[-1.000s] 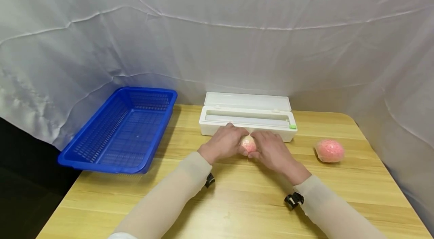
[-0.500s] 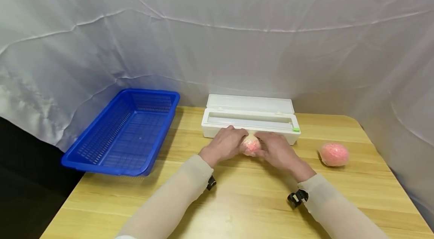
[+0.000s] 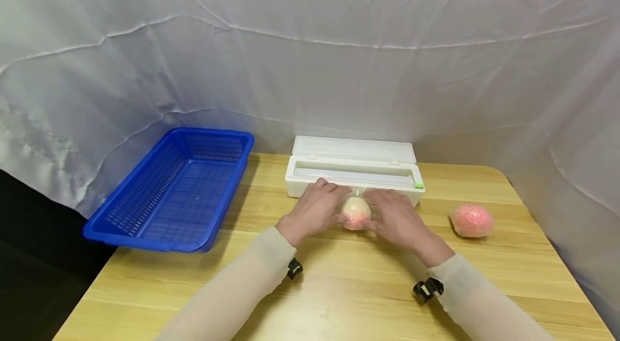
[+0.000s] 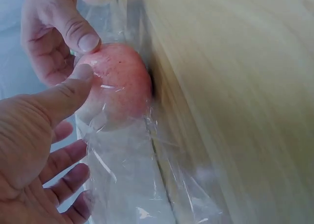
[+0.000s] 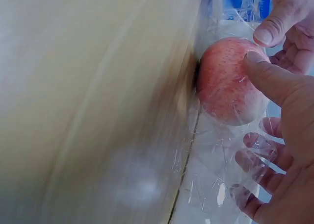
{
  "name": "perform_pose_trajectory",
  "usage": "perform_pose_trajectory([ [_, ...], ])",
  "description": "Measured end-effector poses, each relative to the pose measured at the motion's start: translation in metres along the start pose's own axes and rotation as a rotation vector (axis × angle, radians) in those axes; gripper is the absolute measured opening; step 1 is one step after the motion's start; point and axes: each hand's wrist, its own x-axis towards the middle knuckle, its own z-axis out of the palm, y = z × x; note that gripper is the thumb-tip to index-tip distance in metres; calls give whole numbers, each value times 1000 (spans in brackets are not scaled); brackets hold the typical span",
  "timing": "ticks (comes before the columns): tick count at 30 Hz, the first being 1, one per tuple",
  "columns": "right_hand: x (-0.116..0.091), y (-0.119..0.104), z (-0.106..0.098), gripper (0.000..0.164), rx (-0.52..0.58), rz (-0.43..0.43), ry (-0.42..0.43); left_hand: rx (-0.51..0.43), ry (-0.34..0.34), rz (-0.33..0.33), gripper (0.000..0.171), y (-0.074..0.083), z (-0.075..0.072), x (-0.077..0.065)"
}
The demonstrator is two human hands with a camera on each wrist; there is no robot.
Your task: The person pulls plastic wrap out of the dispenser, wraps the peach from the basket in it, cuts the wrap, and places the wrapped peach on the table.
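Observation:
A pink and cream peach [image 3: 356, 212] sits in clear cling film [image 4: 122, 170] in front of the white wrap dispenser [image 3: 310, 186]. My left hand [image 3: 317, 205] holds the peach from its left side. In the left wrist view the left thumb [image 4: 73, 89] rests on the peach, with the fingers bent behind it among the film. On the other side my right hand [image 3: 394, 217] grips it, thumb [image 5: 267, 74] on the skin and film draped across the fingers. The fingertips behind the fruit are partly hidden.
Another wrapped pink peach [image 3: 472, 220] lies at the right of the wooden table [image 3: 349, 287]. A blue plastic basket [image 3: 230, 190] stands at the left, overhanging the table's edge. The dispenser's lid [image 3: 353, 148] is raised, close to the grey curtain [image 3: 310, 83].
The hands have spread slightly apart around the peach. More of its cream top shows now, and a strip of film appears between the fingers above it.

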Motion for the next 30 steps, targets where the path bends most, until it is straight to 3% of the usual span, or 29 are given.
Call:
perform_pose_trajectory([
  [11, -10, 3, -3, 72, 44, 22, -10, -29, -30, 28, 72, 3, 0, -4],
  [18, -15, 8, -18, 67, 125, 80, 19, -57, 16, 31, 58, 10, -7, 3],
  [24, -16, 25, -39, 48, 125, 184, 137, -58, 57, 19, 36, 22, -17, 28],
  [30, -15, 46, -52, 52, 81, 326, 180, 11, 54, 42, 26, 35, -26, 64],
])
